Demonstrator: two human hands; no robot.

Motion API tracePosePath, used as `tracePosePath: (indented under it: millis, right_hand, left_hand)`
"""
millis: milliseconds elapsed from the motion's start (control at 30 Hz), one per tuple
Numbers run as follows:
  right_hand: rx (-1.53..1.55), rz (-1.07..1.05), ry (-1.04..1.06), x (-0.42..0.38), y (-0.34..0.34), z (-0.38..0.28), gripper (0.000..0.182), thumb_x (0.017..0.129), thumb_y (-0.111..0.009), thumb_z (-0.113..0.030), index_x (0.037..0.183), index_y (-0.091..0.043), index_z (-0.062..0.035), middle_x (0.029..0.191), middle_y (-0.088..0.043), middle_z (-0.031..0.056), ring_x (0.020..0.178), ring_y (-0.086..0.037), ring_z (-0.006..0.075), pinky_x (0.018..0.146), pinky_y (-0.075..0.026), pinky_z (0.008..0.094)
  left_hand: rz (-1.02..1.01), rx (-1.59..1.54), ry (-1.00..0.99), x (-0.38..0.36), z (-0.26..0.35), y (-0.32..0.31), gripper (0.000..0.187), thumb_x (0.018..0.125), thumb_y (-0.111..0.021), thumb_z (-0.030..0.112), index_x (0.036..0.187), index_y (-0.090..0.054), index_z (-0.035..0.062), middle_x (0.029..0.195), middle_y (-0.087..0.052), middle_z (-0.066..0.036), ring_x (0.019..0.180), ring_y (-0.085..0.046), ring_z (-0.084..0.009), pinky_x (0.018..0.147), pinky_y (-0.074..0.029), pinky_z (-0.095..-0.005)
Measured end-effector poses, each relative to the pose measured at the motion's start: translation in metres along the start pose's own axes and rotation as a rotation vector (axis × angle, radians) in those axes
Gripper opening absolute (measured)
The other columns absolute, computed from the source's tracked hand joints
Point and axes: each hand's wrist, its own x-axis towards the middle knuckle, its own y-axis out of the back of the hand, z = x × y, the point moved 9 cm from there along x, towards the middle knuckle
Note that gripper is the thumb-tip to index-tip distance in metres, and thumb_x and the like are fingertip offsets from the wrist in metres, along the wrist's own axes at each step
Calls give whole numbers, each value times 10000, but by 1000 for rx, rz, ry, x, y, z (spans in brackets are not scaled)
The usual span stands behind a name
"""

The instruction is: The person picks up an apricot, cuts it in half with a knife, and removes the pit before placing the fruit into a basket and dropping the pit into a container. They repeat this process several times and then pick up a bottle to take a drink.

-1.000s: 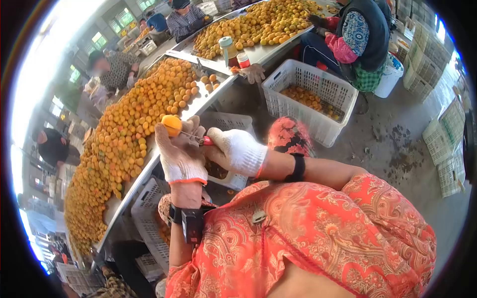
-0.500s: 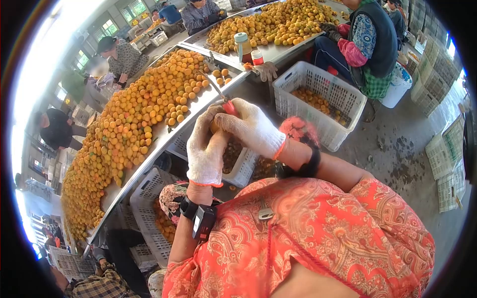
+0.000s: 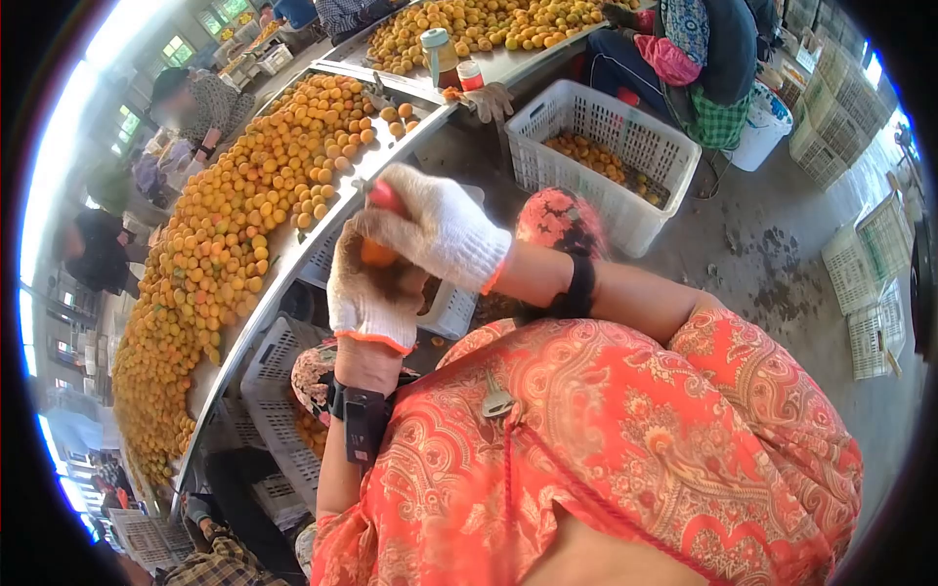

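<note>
My left hand (image 3: 366, 293), in a white knitted glove with a soiled palm, is wrapped round an orange fruit (image 3: 377, 255). Above it, my right hand (image 3: 430, 220), gloved the same way, is closed round a red-handled tool (image 3: 387, 197). The tool's far end is hard to make out against the table edge. Both hands touch each other around the fruit, which the fingers partly cover. Just beyond them a long metal table (image 3: 283, 249) bears a large heap of orange fruits (image 3: 220, 230).
A white crate (image 3: 611, 205) with fruit stands right of my hands; another crate (image 3: 451, 311) lies below them. A bottle (image 3: 440, 59), a red-labelled jar (image 3: 470, 75) and a glove (image 3: 490, 101) are on the table corner. A co-worker (image 3: 723, 59) sits at the upper right.
Both hands have moved left in the view, and my left hand has turned, showing more of the fruit. The tool now points less visibly upward. The whole view has shifted slightly.
</note>
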Motion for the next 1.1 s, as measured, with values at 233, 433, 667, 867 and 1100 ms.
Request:
tracePosePath:
  millis: [233, 433, 667, 867, 1100]
  right_hand:
    - [289, -30, -388, 5, 8, 40, 345, 930, -672, -339, 933, -645, 4, 753, -660, 153, 692, -626, 186, 669, -505, 350]
    - [210, -100, -319, -1, 3, 37, 349, 893, -696, -329, 978, -661, 8, 810, -677, 170, 748, -650, 195, 705, -508, 362]
    - [175, -38, -225, -3, 4, 20, 329, 913, -669, -306, 1007, -616, 5, 814, -657, 165, 782, -654, 223, 709, -506, 376]
    - [521, 4, -294, -9, 4, 4, 240, 979, -594, -228, 985, -620, 10, 831, -639, 40, 850, -576, 79, 724, -494, 297]
    - [744, -51, -492, -19, -4, 20, 212, 987, -573, -207, 1028, -604, -1, 843, -605, 20, 850, -525, 62, 723, -487, 287]
  left_hand:
    - [-471, 251, -52, -6, 6, -14, 425, 1004, -544, 471, 1191, -567, 91, 924, -675, -130, 547, -546, -148, 398, -345, -212]
    - [-99, 406, -303, -8, 23, -11, 344, 1046, -503, 365, 1208, -582, 72, 945, -685, -76, 686, -668, -132, 468, -501, -221]
    - [-30, 566, -315, -24, 19, -13, 274, 1013, -576, 350, 1069, -643, 90, 889, -650, -19, 662, -625, -90, 462, -450, -182]
    - [-210, 396, -242, -25, 13, -17, 253, 1016, -564, 314, 1041, -623, 70, 829, -617, -14, 551, -548, -75, 409, -383, -192]
    - [-377, 319, -131, -21, 3, -17, 269, 1035, -509, 297, 1035, -603, 45, 620, -509, -3, 389, -395, -87, 369, -271, -228]
